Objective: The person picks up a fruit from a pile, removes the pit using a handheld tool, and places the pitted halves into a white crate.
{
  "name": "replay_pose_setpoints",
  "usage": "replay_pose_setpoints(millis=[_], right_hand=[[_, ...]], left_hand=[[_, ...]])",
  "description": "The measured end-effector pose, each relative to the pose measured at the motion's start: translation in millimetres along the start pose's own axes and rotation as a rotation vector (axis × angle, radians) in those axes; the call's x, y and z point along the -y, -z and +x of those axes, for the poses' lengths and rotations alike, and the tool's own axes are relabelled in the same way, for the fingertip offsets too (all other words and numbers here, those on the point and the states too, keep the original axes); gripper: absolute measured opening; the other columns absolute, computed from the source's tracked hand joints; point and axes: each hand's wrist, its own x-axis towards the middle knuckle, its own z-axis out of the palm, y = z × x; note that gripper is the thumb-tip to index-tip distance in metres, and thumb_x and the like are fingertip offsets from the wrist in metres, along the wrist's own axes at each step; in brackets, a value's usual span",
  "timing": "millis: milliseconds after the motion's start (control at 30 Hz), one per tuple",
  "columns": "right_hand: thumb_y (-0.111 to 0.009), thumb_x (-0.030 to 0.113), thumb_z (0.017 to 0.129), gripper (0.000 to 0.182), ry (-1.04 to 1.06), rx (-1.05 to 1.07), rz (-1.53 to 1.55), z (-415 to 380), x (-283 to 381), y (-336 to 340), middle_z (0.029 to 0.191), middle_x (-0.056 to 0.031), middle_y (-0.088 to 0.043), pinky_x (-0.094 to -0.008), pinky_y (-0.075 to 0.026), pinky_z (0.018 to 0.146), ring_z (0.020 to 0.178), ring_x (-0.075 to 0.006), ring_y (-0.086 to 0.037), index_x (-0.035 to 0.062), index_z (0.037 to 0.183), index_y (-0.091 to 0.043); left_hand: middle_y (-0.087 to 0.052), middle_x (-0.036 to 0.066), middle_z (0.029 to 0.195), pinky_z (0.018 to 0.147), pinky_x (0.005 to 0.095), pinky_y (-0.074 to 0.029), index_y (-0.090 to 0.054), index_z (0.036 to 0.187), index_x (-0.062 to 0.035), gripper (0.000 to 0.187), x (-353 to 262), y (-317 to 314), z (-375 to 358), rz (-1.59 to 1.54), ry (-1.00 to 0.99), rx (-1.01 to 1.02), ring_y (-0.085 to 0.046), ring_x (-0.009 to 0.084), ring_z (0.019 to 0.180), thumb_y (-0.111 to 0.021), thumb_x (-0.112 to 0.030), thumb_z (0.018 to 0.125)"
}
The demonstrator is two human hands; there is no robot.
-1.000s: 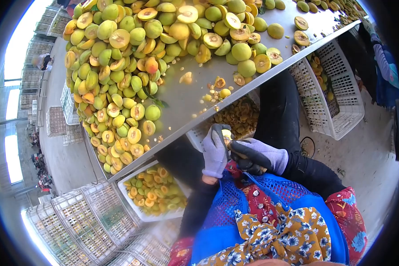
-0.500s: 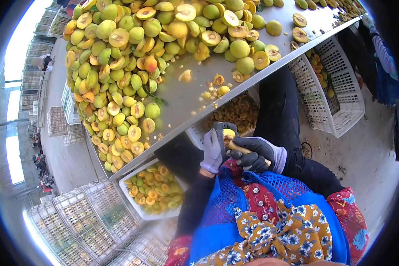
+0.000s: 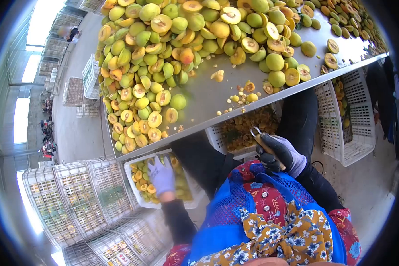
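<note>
"Is there any writing to read?"

"A small pale label (image 3: 122, 257) with reddish marks sits on the stacked crates (image 3: 75, 195) at lower left, too small to read. The left glove's back has faint dark marks, also illegible."

"And the tool?"

"The hand tool (image 3: 270, 150) has a plain, light brown handle and a bright metal loop (image 3: 255, 131) at its tip. It is in the right hand (image 3: 283, 153), fingers closed round the handle, off the table (image 3: 204, 99) and near its front edge."

"What about the left hand (image 3: 162, 175)?"

"Its fingers are spread wide over the white bin (image 3: 189, 205), just beside the table's front left corner. That bin holds halved fruit, yellow inside and green outside."

"And on the table?"

"A heap of fruit (image 3: 155, 46) covers the left side and runs along the back, many pieces cut, some showing brown hollows. Loose pale bits (image 3: 240, 98) lie near the front edge."

"Which parts are hard to see?"

"The left palm is hidden, so whether anything lies under it cannot be told. The bin's contents blur beside that hand, and the scrap crate (image 3: 214, 138) is partly under the table. Dark rims cut off the far right."
</note>
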Motion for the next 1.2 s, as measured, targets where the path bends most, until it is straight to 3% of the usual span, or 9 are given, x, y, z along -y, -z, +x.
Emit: replay_pose_setpoints(millis=[133, 367, 467, 533, 633, 767, 900, 1033, 1200], right_hand=[[-0.052, 0.043, 0.101, 0.038, 0.065, -0.024, -0.258, -1, 1, -24, 0.061, 0.0028, -0.049, -0.0201, -0.031, 0.041, 0.046, -0.0044, -0.042, 0.0070, 0.091, -0.057], [-0.052, 0.038, 0.102, 0.033, 0.163, -0.080, -0.494, 2, -2, -21, 0.064, 0.0017, -0.051, -0.0227, -0.036, 0.046, 0.051, -0.0063, -0.046, 0.0073, 0.093, -0.057], [-0.052, 0.031, 0.102, 0.027, 0.285, -0.152, -0.740, 8, 0, -24, 0.066, -0.0013, -0.054, -0.0287, -0.042, 0.053, 0.057, -0.0089, -0.050, 0.0051, 0.097, -0.057], [-0.054, 0.027, 0.100, 0.023, 0.574, -0.186, -1.137, 14, 0, -29, 0.069, -0.0109, -0.058, -0.0395, -0.047, 0.058, 0.060, -0.0229, -0.058, 0.0042, 0.101, -0.057], [-0.058, 0.027, 0.096, 0.027, 0.690, -0.260, -1.409, 20, 0, -38, 0.071, -0.0203, -0.060, -0.0482, -0.048, 0.059, 0.067, -0.0382, -0.062, 0.0014, 0.103, -0.052], [-0.060, 0.029, 0.094, 0.032, 0.779, -0.284, -1.543, 22, 4, -45, 0.061, -0.0180, -0.058, -0.0465, -0.047, 0.050, 0.055, -0.0379, -0.061, -0.0009, 0.098, -0.049], [-0.060, 0.028, 0.094, 0.031, 0.722, -0.293, -1.690, 17, 7, -42, 0.061, -0.0156, -0.059, -0.0426, -0.047, 0.049, 0.054, -0.0337, -0.062, -0.0012, 0.096, -0.049], [-0.058, 0.029, 0.095, 0.030, 0.671, -0.299, -1.696, 12, 3, -39, 0.063, -0.0164, -0.060, -0.0443, -0.048, 0.050, 0.057, -0.0358, -0.063, 0.0009, 0.098, -0.050], [-0.058, 0.029, 0.095, 0.031, 0.684, -0.313, -1.730, 10, 0, -40, 0.061, -0.0151, -0.060, -0.0419, -0.047, 0.047, 0.053, -0.0328, -0.062, -0.0011, 0.095, -0.049]], left_hand=[[-0.055, 0.030, 0.120, 0.097, 0.0481, -0.044, -0.055, 0.128, 0.0001, 0.048, -37, 8, 74, -0.178, -0.116, -0.232, -0.054, 0.0470, 0.112, -0.054, -0.036, 0.096], [-0.062, 0.027, 0.113, 0.098, 0.0436, -0.045, -0.050, 0.129, 0.0053, 0.070, -60, -71, 160, -0.452, -0.269, 0.170, -0.058, 0.0393, 0.113, -0.071, -0.043, 0.083], [-0.065, 0.014, 0.100, 0.069, 0.0334, -0.052, -0.054, 0.124, 0.0008, 0.052, -103, -30, 105, -0.995, -0.233, 0.332, -0.064, 0.0229, 0.082, -0.069, -0.034, 0.088], [-0.065, 0.007, 0.088, 0.049, 0.0270, -0.050, -0.058, 0.120, -0.0030, 0.041, -127, -1, 67, -1.271, -0.124, 0.527, -0.061, 0.0151, 0.058, -0.070, -0.026, 0.088], [-0.065, 0.007, 0.092, 0.052, 0.0239, -0.048, -0.056, 0.123, -0.0054, 0.044, -144, -1, 37, -1.486, -0.057, 0.734, -0.062, 0.0121, 0.071, -0.063, -0.035, 0.092], [-0.066, 0.007, 0.096, 0.062, 0.0266, -0.054, -0.057, 0.123, -0.0059, 0.046, -168, -13, 5, -1.730, 0.295, 0.943, -0.065, 0.0161, 0.078, -0.052, -0.045, 0.098], [-0.065, 0.007, 0.101, 0.080, 0.0298, -0.054, -0.057, 0.124, -0.0039, 0.044, -179, -10, -7, -1.783, 0.092, 1.079, -0.065, 0.0188, 0.091, -0.058, -0.038, 0.096], [-0.064, 0.011, 0.108, 0.086, 0.0366, -0.050, -0.055, 0.124, -0.0008, 0.051, -178, -4, -18, -1.108, -0.709, 0.483, -0.061, 0.0245, 0.099, -0.075, -0.008, 0.077], [-0.064, 0.013, 0.107, 0.090, 0.0412, -0.047, -0.056, 0.122, -0.0004, 0.046, -171, -31, -17, -0.865, -0.763, 0.301, -0.056, 0.0319, 0.105, -0.073, -0.009, 0.080]])
